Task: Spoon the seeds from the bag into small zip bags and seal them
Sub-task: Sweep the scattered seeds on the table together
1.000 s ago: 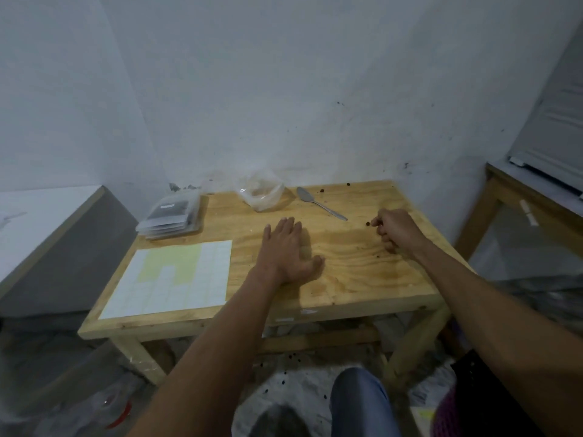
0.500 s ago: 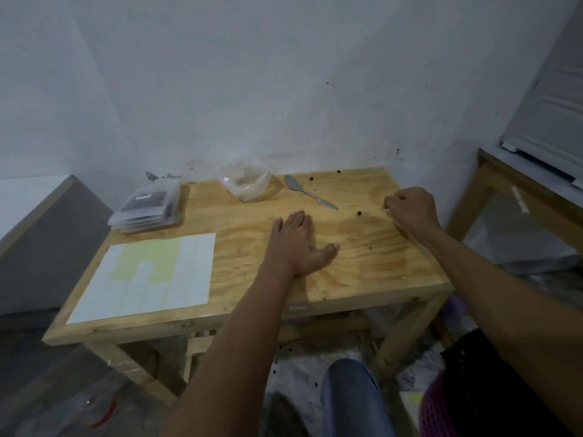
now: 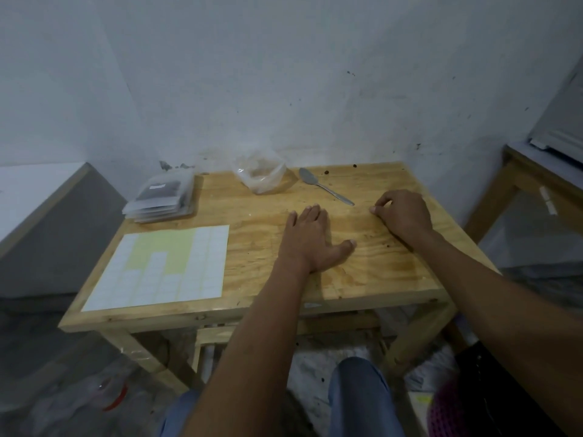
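Here, on the pale wooden table (image 3: 362, 279), the count runs as follows: one clear plastic bag of brown seeds (image 3: 260, 175), one metal spoon (image 3: 325, 186), one stack of small clear zip bags with dark contents (image 3: 162, 197) (how many bags are in it cannot be told), one white-and-yellow sheet of sticker labels (image 3: 164, 271), and two bare hands.

The seed bag sits at the far edge of the table near the wall, crumpled and open-topped, with only a thin brownish layer showing through the plastic. The spoon lies just to its right, bowl towards the wall and handle angled towards the person. The stack of zip bags rests at the far left corner, well apart from the seed bag, and the label sheet lies flat in front of it, partly peeled so that yellow backing shows. A few dark specks are scattered over the wood.

The left hand (image 3: 310, 242) lies flat on the table, palm down, fingers straight and together, thumb spread out to the side; it holds nothing. The right hand (image 3: 405, 212) rests on the table just beyond the spoon's handle tip, fingers curled with their tips on the wood; whether they pinch anything cannot be told.
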`<action>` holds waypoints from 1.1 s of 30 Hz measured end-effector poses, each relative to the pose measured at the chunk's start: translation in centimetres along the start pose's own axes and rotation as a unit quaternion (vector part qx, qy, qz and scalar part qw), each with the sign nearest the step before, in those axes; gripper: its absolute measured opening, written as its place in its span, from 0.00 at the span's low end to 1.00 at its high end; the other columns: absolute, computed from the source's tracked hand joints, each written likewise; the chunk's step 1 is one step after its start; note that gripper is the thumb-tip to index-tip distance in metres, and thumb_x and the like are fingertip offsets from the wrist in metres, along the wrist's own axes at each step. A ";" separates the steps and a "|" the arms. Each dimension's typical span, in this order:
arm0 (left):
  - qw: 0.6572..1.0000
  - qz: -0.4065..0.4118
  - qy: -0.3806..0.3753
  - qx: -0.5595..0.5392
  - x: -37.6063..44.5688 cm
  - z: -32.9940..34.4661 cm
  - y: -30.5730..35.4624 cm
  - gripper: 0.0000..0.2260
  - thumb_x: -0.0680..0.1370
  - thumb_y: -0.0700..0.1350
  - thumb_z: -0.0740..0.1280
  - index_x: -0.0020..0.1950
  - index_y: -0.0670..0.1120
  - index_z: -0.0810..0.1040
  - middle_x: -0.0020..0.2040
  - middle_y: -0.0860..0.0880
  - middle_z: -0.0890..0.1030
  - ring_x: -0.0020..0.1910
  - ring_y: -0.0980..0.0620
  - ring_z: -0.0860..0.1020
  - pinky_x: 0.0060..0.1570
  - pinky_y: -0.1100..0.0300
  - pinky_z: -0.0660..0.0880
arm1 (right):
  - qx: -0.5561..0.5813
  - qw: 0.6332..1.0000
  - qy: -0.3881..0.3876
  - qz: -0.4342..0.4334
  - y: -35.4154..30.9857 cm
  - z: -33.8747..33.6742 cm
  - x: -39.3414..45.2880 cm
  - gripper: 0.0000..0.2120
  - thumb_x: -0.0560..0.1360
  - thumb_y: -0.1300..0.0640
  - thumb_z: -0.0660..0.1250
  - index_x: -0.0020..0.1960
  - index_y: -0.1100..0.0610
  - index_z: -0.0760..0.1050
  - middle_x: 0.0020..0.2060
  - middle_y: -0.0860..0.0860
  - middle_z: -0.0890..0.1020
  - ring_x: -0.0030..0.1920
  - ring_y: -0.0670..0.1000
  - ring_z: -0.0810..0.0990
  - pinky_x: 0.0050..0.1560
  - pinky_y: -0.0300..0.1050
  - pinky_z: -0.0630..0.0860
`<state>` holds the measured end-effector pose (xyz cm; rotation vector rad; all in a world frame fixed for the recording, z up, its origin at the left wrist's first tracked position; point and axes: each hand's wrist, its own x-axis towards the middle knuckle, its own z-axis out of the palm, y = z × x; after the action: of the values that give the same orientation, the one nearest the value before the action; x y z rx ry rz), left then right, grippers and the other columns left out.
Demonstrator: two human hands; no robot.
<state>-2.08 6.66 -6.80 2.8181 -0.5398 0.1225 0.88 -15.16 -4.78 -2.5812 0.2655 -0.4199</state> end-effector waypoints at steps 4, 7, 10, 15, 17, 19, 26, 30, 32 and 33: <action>1.000 0.004 0.005 -0.007 0.2 0.2 -0.1 0.49 0.71 0.75 0.51 0.81 0.41 0.60 0.82 0.42 0.58 0.82 0.45 0.55 0.80 0.42 0.49 | -0.025 1.000 -0.013 0.003 0.0 -0.1 0.5 0.18 0.80 0.46 0.68 0.40 0.59 0.79 0.37 0.53 0.81 0.40 0.55 0.79 0.40 0.48 0.75; 1.000 0.013 0.009 -0.001 0.4 0.2 -0.4 0.50 0.69 0.77 0.49 0.78 0.41 0.65 0.80 0.42 0.64 0.79 0.43 0.61 0.78 0.42 0.54 | 0.050 0.998 -0.022 0.029 -1.1 -0.4 0.6 0.21 0.81 0.51 0.63 0.32 0.58 0.68 0.27 0.54 0.70 0.29 0.55 0.70 0.32 0.46 0.65; 0.999 0.031 0.028 0.026 1.0 -0.5 -1.0 0.47 0.67 0.81 0.51 0.65 0.44 0.76 0.65 0.46 0.76 0.65 0.45 0.74 0.67 0.46 0.68 | 0.337 0.916 -0.086 0.198 -2.9 -0.7 0.8 0.11 0.78 0.56 0.59 0.37 0.54 0.65 0.26 0.49 0.62 0.24 0.50 0.57 0.26 0.41 0.56; 0.995 0.075 0.014 0.070 3.2 -2.1 -2.3 0.45 0.67 0.82 0.55 0.60 0.44 0.77 0.61 0.44 0.76 0.59 0.44 0.75 0.60 0.48 0.71 | 0.628 0.687 -0.163 0.327 -4.2 -0.1 2.2 0.14 0.77 0.60 0.54 0.33 0.53 0.62 0.23 0.45 0.58 0.20 0.45 0.53 0.16 0.36 0.50; 0.996 0.072 0.015 0.055 4.2 -2.2 -2.8 0.44 0.70 0.79 0.59 0.66 0.42 0.74 0.68 0.41 0.74 0.67 0.42 0.72 0.68 0.47 0.68 | 0.682 0.630 -0.157 0.335 -4.7 0.4 3.0 0.14 0.78 0.60 0.54 0.34 0.54 0.63 0.23 0.46 0.61 0.19 0.45 0.56 0.15 0.36 0.53; 0.997 0.058 0.002 0.051 5.3 -2.5 -3.3 0.49 0.72 0.78 0.59 0.76 0.40 0.66 0.78 0.39 0.65 0.77 0.42 0.63 0.76 0.46 0.59 | 0.717 0.591 -0.147 0.339 -5.1 0.8 4.0 0.13 0.79 0.61 0.53 0.36 0.56 0.65 0.26 0.48 0.65 0.20 0.45 0.59 0.16 0.36 0.57; 0.999 -0.037 0.007 0.026 7.9 -0.7 -4.7 0.54 0.72 0.80 0.52 0.82 0.38 0.56 0.82 0.37 0.57 0.81 0.42 0.55 0.80 0.46 0.51 | 0.719 0.589 -0.145 0.340 -6.8 2.6 8.5 0.09 0.80 0.62 0.57 0.42 0.61 0.70 0.30 0.54 0.74 0.22 0.47 0.68 0.20 0.35 0.66; 0.998 -0.056 0.021 0.021 8.5 0.2 -5.2 0.54 0.71 0.80 0.50 0.81 0.38 0.58 0.81 0.38 0.59 0.81 0.42 0.57 0.80 0.47 0.52 | 0.555 0.758 -0.166 0.300 -7.7 4.7 11.3 0.10 0.80 0.58 0.60 0.41 0.58 0.74 0.27 0.48 0.70 0.23 0.47 0.64 0.20 0.38 0.62; 0.998 -0.051 0.017 0.018 8.6 0.1 -5.2 0.54 0.72 0.79 0.52 0.82 0.38 0.56 0.82 0.39 0.57 0.82 0.42 0.55 0.80 0.47 0.51 | 0.292 0.931 -0.093 0.196 -8.1 6.2 11.8 0.13 0.78 0.55 0.64 0.36 0.58 0.74 0.27 0.49 0.72 0.26 0.50 0.68 0.28 0.40 0.64; 0.999 -0.049 0.017 0.016 8.6 0.0 -5.3 0.54 0.72 0.79 0.53 0.82 0.38 0.56 0.82 0.39 0.57 0.82 0.42 0.55 0.80 0.47 0.50 | 0.176 0.975 -0.043 0.128 -8.2 6.9 12.0 0.18 0.78 0.52 0.66 0.32 0.58 0.73 0.27 0.50 0.74 0.27 0.51 0.70 0.31 0.42 0.66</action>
<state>7.89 8.32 -6.99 2.8615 -0.3950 0.1607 15.30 -8.23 -3.32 -2.1764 0.4441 -0.2360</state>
